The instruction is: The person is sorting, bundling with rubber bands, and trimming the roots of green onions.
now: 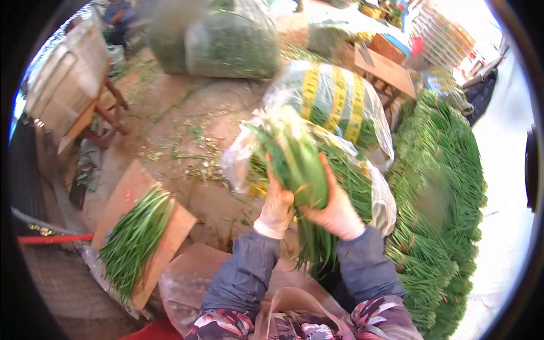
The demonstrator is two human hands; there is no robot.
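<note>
On my feed the left hand [276, 205] and right hand [336, 211] clasp the green bundle [303, 170] from both sides, pale ends [288, 123] foremost, probably to keep loose leaves [315, 242] together

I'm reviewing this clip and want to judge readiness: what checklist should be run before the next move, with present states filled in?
1. Bunch held on both sides, by left hand and right hand: ok.
2. Bunch tied with a band: cannot tell, the hands cover part of it.
3. Board free of greens: not ok, leaves lie across it.
4. Pile at right showing red bands: ok, several are visible.
5. Floor free of scraps: not ok, bits are scattered.
</note>
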